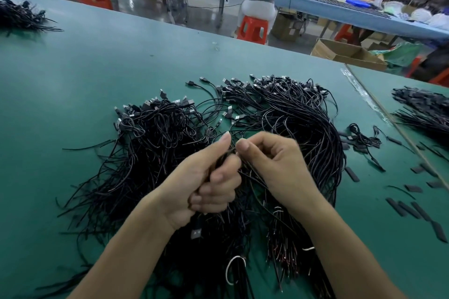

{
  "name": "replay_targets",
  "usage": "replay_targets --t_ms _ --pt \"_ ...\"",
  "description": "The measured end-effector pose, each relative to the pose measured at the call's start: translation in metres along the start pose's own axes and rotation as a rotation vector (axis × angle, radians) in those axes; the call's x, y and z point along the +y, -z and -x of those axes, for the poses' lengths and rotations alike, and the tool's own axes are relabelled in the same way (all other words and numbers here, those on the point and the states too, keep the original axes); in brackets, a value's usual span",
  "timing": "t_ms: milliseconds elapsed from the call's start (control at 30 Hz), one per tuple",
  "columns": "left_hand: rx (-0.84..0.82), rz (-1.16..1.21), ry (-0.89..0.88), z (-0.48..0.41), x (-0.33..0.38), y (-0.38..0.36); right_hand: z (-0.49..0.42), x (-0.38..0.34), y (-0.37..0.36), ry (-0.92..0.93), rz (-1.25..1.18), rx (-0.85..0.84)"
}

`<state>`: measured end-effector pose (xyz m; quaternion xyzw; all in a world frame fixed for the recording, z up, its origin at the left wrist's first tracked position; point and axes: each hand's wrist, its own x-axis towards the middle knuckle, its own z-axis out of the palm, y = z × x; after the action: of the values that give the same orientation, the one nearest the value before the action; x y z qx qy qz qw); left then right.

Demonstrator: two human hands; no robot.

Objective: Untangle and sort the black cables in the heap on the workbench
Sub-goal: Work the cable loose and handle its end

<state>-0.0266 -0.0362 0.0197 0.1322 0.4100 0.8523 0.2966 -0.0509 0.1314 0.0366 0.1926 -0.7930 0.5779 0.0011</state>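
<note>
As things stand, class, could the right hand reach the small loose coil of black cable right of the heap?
Probably yes: the small loose coil of black cable lies uncovered, though the right hand now pinches strands.

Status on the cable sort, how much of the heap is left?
Done, seemingly: a far-left pile and a right-edge pile lie apart from the rest, though I cannot tell if they are sorted output. In hand: the left hand grips a bunch of cables, and the right hand pinches at the same bunch. Left: the main heap, large and tangled on the workbench. Most remains.
</note>
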Motion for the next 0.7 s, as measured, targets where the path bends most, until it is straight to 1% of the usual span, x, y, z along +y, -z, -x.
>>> replay_targets --t_ms 67,133,200,233,267,333,400,433,467,500,567,600,667,700 --pt "0.015 0.115 -0.104 0.001 0.005 0.001 0.005 0.005 -0.009 -0.063 0.063 -0.088" --pt "0.079 0.273 -0.235 -0.001 0.006 0.003 0.009 0.006 -0.016 -0.087 0.192 -0.215" --pt "0.208 0.437 -0.344 -0.007 0.006 0.007 0.013 0.004 -0.018 -0.085 0.345 -0.353" --pt "0.295 0.450 -0.408 -0.009 0.005 0.010 0.014 0.002 -0.018 -0.081 0.424 -0.403" --pt "0.373 0.389 -0.472 -0.011 0.003 0.014 0.015 -0.001 -0.017 -0.075 0.495 -0.434" --pt "0.496 0.093 -0.561 -0.014 -0.003 0.023 0.016 -0.007 -0.013 -0.066 0.562 -0.451" --pt "0.653 -0.364 -0.615 -0.017 -0.011 0.029 0.015 -0.015 -0.010 -0.045 0.558 -0.448" --pt "0.698 -0.588 -0.625 -0.017 -0.014 0.029 0.014 -0.019 -0.009 -0.029 0.538 -0.433" --pt "0.678 -0.749 -0.606 -0.016 -0.017 0.029 0.012 -0.022 -0.008 -0.005 0.513 -0.401" --pt "0.614 -0.830 -0.552 -0.017 -0.018 0.027 0.009 -0.023 -0.005 0.028 0.488 -0.348" --pt "0.468 -0.762 -0.350 -0.016 -0.019 0.018 0.003 -0.026 0.004 0.089 0.439 -0.226" --pt "0.426 -0.719 -0.253 -0.014 -0.017 0.015 0.000 -0.027 0.007 0.111 0.425 -0.187" --pt "0.364 -0.657 -0.131 -0.010 -0.014 0.012 -0.004 -0.031 0.010 0.160 0.411 -0.154" --pt "0.296 -0.572 -0.093 -0.007 -0.012 0.011 -0.005 -0.031 0.010 0.174 0.380 -0.135"
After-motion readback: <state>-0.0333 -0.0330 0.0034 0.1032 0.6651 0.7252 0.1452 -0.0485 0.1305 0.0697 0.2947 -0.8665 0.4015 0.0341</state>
